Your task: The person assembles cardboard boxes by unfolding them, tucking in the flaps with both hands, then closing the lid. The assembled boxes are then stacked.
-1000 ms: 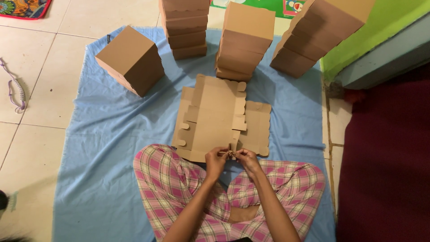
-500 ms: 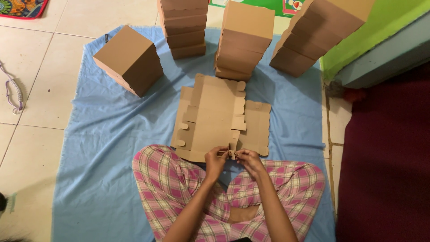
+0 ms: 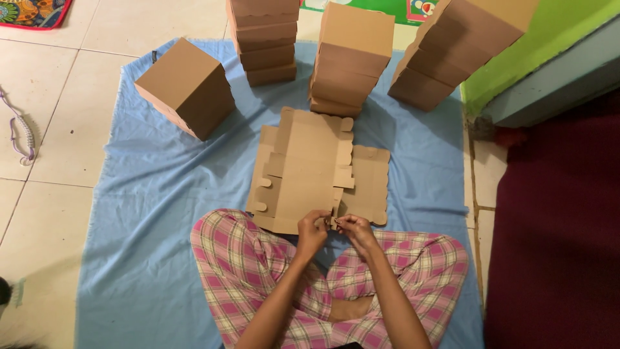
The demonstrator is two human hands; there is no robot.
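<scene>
So we're pinching the near edge of the flat cardboard box blank between both sets of fingers, left hand and right hand touching. Looks like folding is just starting; next we're probably creasing that flap up.

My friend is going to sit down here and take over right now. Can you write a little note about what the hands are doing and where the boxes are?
Left hand and right hand: both pinch the near edge of the flat cardboard blank at its slot, just above the crossed legs.
The blank lies unfolded on the blue cloth.
Done: one folded box at far left, three stacks of boxes behind.
Left: this blank is not yet folded.
</scene>
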